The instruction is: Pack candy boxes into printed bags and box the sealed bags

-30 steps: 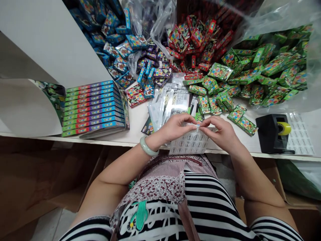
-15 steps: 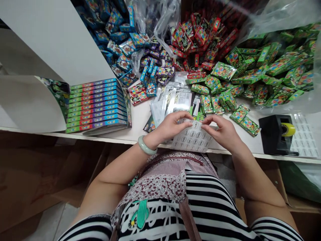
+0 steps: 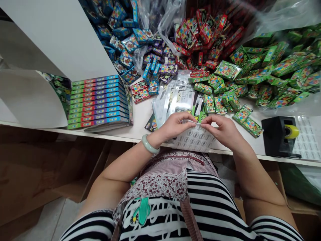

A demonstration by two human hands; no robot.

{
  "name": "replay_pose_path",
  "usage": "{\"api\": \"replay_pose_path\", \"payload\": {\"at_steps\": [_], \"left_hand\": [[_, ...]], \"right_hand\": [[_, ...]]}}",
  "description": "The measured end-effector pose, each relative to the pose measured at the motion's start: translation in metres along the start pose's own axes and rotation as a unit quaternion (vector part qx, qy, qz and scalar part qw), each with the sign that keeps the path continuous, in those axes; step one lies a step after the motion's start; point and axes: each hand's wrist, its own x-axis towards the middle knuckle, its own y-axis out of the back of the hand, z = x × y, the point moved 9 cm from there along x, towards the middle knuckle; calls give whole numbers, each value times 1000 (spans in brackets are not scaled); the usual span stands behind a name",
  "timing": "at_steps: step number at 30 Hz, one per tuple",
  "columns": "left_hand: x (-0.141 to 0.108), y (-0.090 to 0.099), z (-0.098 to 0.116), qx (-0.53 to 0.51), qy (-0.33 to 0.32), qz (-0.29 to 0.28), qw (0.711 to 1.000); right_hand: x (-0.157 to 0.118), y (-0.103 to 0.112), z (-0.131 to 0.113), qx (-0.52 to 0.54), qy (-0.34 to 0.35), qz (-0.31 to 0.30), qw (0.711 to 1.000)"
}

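A sheet of round clear stickers [image 3: 194, 139] hangs between my two hands at the front edge of the table. My left hand [image 3: 177, 125] pinches its top edge between thumb and index finger. Close beside it, my right hand [image 3: 220, 129] pinches the same edge, its fingertips nearly touching those of the left. Just beyond the hands lies a loose pile of clear plastic sleeves and printed cards [image 3: 184, 98]. Several small green boxes [image 3: 220, 104] are to the right of that pile.
Heaps of blue boxes [image 3: 130, 42], red boxes [image 3: 207, 35] and green boxes [image 3: 291, 67] fill the back. Stacked multicoloured boxes [image 3: 99, 102] stand at the left. A black tape dispenser [image 3: 277, 135] and another sticker sheet [image 3: 307, 139] are at the right edge.
The sheet's top edge has tilted and its upper stickers are less visible between my fingertips. Both hands stay pinched on it. The whole view has shifted slightly.
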Motion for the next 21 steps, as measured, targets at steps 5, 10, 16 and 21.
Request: {"api": "replay_pose_path", "payload": {"at_steps": [5,10,16,21], "left_hand": [[1,4,-1,-23,1,31,999],[-1,8,2,5,3,46,999],[-2,11,-4,6,27,67,997],[-1,8,-5,7,31,70,997]], "right_hand": [[-1,6,-1,-17,0,20,1000],[-2,6,-5,-63,36,32,997],[-4,2,-16,-180,95,55,978],[-4,2,-22,-185,101,79,974]]}}
